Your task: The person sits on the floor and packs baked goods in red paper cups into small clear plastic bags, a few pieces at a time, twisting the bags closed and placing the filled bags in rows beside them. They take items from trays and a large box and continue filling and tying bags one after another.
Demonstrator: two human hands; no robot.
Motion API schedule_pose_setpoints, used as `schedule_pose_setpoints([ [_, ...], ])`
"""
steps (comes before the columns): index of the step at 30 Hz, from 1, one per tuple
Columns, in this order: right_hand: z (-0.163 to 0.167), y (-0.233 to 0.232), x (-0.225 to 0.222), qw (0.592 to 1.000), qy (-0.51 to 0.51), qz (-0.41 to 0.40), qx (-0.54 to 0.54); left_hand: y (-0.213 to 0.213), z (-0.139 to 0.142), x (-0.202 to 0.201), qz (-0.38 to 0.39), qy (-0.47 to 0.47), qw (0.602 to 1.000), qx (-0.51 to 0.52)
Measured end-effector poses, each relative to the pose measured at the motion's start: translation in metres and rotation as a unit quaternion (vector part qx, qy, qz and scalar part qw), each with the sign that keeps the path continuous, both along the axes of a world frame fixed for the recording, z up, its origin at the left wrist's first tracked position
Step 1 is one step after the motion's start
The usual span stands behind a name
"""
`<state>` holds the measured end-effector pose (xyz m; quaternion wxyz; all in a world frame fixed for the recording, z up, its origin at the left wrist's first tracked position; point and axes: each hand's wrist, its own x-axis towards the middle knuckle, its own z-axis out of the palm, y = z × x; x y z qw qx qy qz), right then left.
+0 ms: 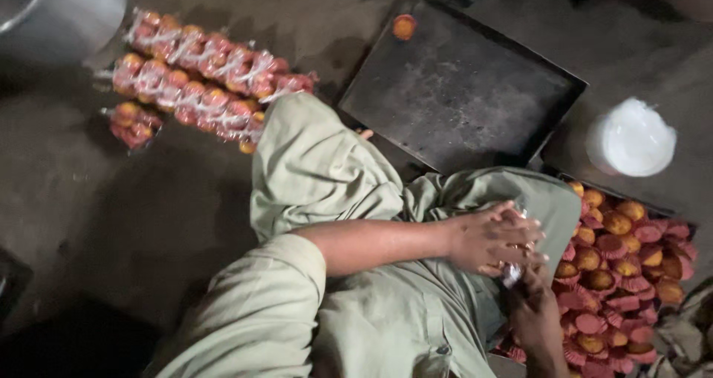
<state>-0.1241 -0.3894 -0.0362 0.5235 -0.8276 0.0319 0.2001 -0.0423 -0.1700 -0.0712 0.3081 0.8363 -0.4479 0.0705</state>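
Note:
My left hand (494,237) reaches across my knee from the left and closes over a small clear plastic packet (512,274). My right hand (535,311) comes up from below and grips the same packet from underneath. Both hands hover at the left edge of a tray (672,213) filled with several small orange cakes in pink paper cups (624,274). What is inside the packet is hidden by my fingers.
A dark empty baking tray (460,88) lies beyond my knee with one cake (405,27) at its far corner. Rows of bagged cakes (200,81) lie on the floor at upper left, by a metal pot (59,7). A white round container (631,137) sits at right.

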Motion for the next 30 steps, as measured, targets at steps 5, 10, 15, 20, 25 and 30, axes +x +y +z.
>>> schedule_pose_setpoints([
  [5,0.023,-0.007,0.019,0.982,0.141,-0.005,0.124,0.003,0.006,-0.010,0.046,0.067,0.994,-0.070],
  [10,0.051,0.027,0.050,0.911,0.193,-0.013,0.365,0.041,0.032,-0.021,0.080,0.132,0.961,-0.232],
  [15,0.082,0.112,0.077,0.960,-0.036,0.148,0.235,0.133,0.039,-0.047,0.110,0.202,0.913,-0.336],
  [20,0.073,0.182,0.085,0.957,-0.203,0.205,0.021,0.247,0.058,-0.097,0.119,0.429,0.635,-0.631],
  [25,0.013,0.184,0.095,0.775,-0.347,0.454,-0.271,0.436,0.047,-0.173,0.499,0.276,0.536,-0.623],
  [30,-0.031,0.180,0.081,0.836,-0.255,0.349,-0.338,0.577,-0.021,-0.187,0.682,0.130,0.449,-0.562],
])
